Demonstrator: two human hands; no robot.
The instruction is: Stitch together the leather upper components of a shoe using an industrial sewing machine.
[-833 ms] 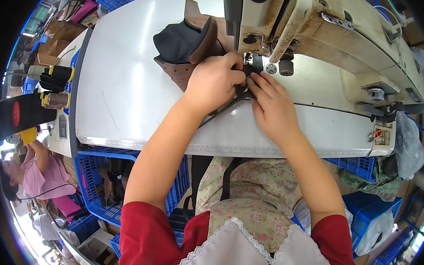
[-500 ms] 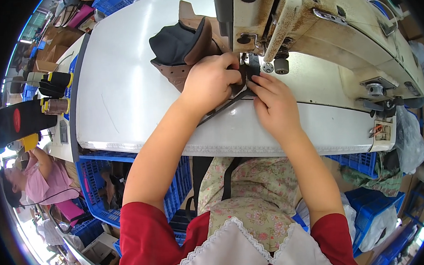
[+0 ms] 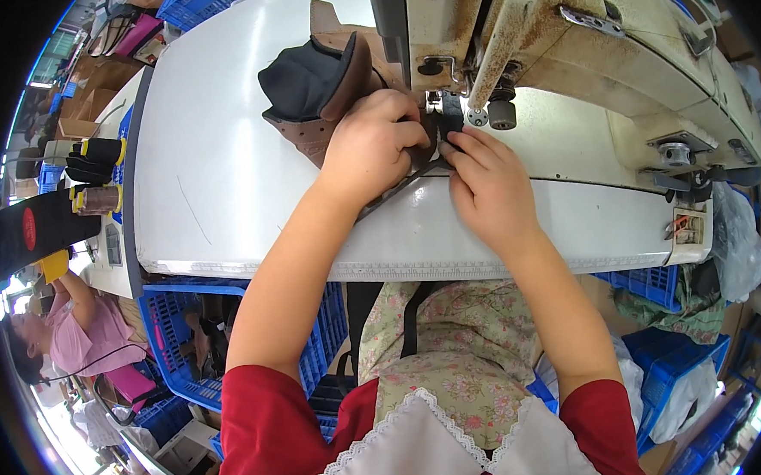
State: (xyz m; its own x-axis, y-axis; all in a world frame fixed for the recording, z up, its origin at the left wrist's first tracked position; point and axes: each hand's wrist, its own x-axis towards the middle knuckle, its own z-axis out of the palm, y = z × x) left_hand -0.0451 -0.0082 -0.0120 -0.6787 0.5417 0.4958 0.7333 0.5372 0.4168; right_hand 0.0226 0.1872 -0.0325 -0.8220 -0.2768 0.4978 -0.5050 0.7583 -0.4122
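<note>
A brown shoe upper (image 3: pixel 302 138) with a black lining (image 3: pixel 308 78) lies on the sewing machine's white table, its right part running in beside the needle. My left hand (image 3: pixel 374 139) is closed on the upper, with its fingers curled just left of the presser foot (image 3: pixel 433 101). Under the machine head, a black strip (image 3: pixel 451 113) shows close to the needle. My right hand (image 3: pixel 491 180) pinches its edge, fingertips pressed together. A narrow dark band (image 3: pixel 395 192) trails from between the hands toward the table's front edge.
The beige sewing machine (image 3: pixel 595 63) overhangs the work from the right. Thread spools (image 3: pixel 99 201) stand at the far left. A blue crate (image 3: pixel 175 334) holding dark pieces sits below the table's front left edge. A person in pink (image 3: pixel 84 330) works farther left.
The upper and the machine appear shifted slightly left and up in view. Both hands keep their hold near the needle, with the fingers only slightly moved.
</note>
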